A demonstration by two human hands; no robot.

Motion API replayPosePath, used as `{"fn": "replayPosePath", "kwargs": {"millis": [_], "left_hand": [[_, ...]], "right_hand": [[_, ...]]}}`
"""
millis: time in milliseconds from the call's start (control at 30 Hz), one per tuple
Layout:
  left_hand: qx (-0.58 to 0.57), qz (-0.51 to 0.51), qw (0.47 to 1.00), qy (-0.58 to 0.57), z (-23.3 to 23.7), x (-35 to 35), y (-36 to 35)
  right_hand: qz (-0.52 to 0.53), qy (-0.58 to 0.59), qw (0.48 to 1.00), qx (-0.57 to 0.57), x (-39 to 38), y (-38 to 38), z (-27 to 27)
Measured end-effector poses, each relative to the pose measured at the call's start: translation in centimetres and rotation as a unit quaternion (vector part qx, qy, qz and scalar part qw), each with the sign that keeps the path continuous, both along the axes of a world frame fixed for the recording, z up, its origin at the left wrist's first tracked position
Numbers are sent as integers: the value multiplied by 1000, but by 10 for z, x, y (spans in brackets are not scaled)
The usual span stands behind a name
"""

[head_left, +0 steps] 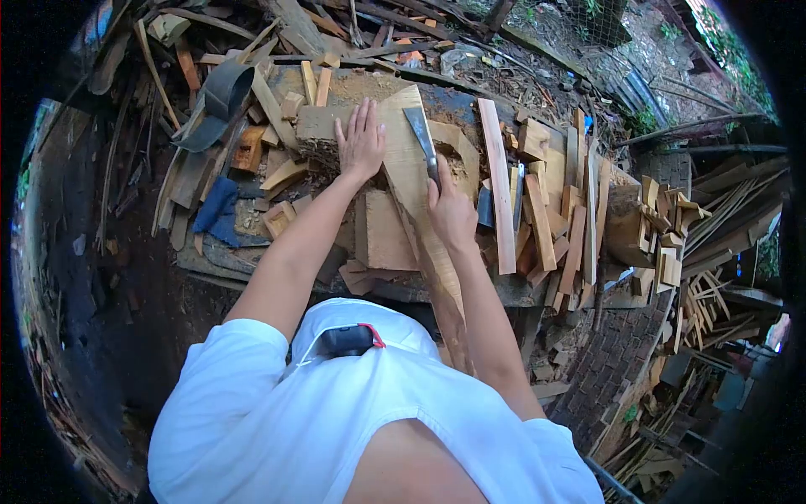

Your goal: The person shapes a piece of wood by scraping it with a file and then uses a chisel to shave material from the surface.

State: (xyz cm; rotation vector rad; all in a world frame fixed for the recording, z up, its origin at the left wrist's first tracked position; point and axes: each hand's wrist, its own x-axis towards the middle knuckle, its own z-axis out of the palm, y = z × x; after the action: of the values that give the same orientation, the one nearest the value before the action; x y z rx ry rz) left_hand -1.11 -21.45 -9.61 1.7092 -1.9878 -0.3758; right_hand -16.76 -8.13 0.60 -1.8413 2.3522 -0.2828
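Fingers of the right hand (449, 210) clench around the handle of a chisel (420, 134), whose flat steel blade lies on the pale plank (407, 181). The left hand (361, 143) lies flat with fingers spread, grasping nothing, pressing on the plank just beside a rough block (317, 126). The plank crosses the middle of the worktop (210, 260) and overhangs its near edge. A long slat (497, 185) lies right of it, offcuts (571, 210) crowd the right end, and a blue cloth (220, 210) lies near the left edge.
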Motion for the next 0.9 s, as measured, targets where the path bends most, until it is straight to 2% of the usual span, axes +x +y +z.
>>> {"fn": "replayPosePath", "kwargs": {"millis": [67, 133, 233, 367, 433, 567, 633, 733, 900], "left_hand": [[-17, -3, 1000, -2, -4, 1, 1], [-14, 0, 1000, 6, -1, 1, 2], [-10, 3, 1000, 8, -3, 1, 3], [-10, 2, 1000, -8, -2, 0, 1], [-2, -4, 1000, -11, -1, 2, 3], [0, -11, 1000, -11, -1, 3, 0], [-10, -8, 1000, -3, -2, 3, -1], [-10, -10, 1000, -6, -2, 4, 2], [-13, -16, 999, -27, 0, 5, 2]], "right_hand": [[-11, -21, 999, 42, -4, 34, 4], [-25, -104, 992, 72, -2, 74, 33], [-35, -110, 988, 98, -9, 107, 36], [-27, -97, 993, 65, -9, 63, 23], [-48, -70, 992, 95, -6, 34, 19], [-47, -82, 991, 96, -9, 59, 16], [-46, -155, 986, 41, -11, 91, 21], [-50, -145, 986, 61, -11, 101, 25], [-43, -108, 991, 60, -10, 37, 11]]}}
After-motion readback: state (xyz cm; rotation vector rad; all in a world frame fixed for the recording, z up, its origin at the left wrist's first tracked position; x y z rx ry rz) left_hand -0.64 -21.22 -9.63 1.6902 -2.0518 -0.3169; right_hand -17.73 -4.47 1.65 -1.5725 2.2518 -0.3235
